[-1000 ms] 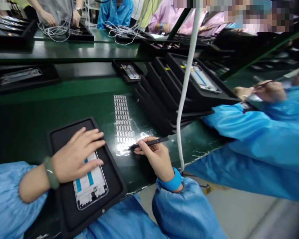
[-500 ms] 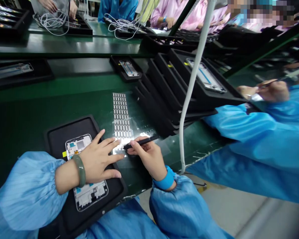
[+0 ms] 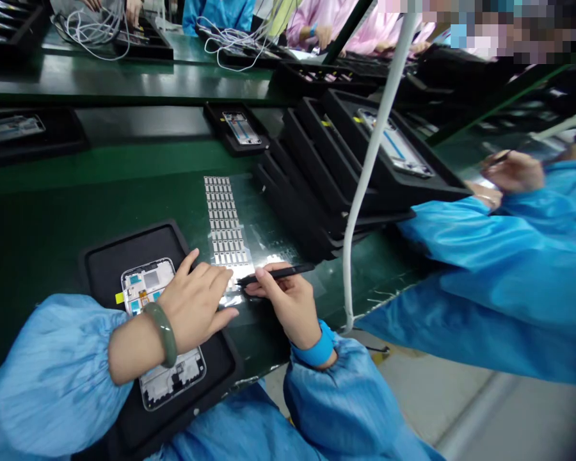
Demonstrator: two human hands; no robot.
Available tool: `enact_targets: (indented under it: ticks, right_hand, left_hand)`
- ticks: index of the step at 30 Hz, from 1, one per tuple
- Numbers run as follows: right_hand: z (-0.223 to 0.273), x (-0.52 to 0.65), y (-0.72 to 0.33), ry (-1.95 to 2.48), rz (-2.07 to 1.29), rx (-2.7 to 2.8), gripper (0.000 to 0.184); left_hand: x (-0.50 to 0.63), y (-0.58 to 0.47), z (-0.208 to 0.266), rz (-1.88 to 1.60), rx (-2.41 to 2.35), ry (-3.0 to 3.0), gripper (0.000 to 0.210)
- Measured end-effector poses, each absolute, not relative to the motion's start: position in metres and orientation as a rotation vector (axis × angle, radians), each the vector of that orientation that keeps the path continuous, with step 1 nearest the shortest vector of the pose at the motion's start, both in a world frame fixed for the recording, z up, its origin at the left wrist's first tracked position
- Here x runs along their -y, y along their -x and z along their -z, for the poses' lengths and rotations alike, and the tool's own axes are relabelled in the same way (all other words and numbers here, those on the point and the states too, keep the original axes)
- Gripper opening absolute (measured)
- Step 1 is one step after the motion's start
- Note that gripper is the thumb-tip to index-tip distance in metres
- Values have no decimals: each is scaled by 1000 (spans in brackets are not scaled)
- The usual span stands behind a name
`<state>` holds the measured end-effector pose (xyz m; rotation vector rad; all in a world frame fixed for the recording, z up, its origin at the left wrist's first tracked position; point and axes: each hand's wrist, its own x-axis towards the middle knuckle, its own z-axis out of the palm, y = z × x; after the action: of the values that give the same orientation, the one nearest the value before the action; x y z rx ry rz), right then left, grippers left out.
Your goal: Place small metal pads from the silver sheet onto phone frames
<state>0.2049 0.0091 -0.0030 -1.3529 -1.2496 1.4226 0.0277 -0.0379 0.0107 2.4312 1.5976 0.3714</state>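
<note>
My right hand (image 3: 290, 301) is closed around black tweezers (image 3: 288, 271). Their tips point left, at the near end of a clear sheet with rows of small metallic stickers (image 3: 225, 221). My left hand (image 3: 196, 298) has its fingers apart and holds nothing I can see; its fingertips reach the sheet's near edge by the tweezer tips. Under that hand and wrist lies a phone frame (image 3: 173, 379) with a yellow tab, partly covered, in a black tray (image 3: 134, 246).
Black trays (image 3: 312, 166) are stacked to the right, the top one holding another phone frame (image 3: 398, 147). A white cable (image 3: 360, 211) hangs in front. Further back is a small tray with a frame (image 3: 242, 128). A co-worker's blue sleeve (image 3: 451, 237) is at the right.
My left fingers have bent and drawn closer together near the sheet's edge, where they were spread wider before. The tweezers stay in my right hand, tips still at the sheet.
</note>
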Motion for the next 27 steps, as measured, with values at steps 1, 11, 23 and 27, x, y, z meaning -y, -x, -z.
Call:
enact_targets:
  ticks: [1,11,23,27]
  right_hand:
    - [3,-10,-205,1346,-1410,1227,32]
    - [4,-8,-213,1231,-1280,1109,24]
    - [-19,-2,-218,1215,-1263,1179,22]
    - [-25,-2,-212,1212,-1354,1202,23]
  left_hand:
    - [34,-33,-11,-364,-1650,-2393,51]
    - [26,-59,-10,-354,-1636,-2314,16]
    - [20,-54,-4,-545,-1688,-2153,16]
    - [21,-55,-5,-568,-1718,-2186,10]
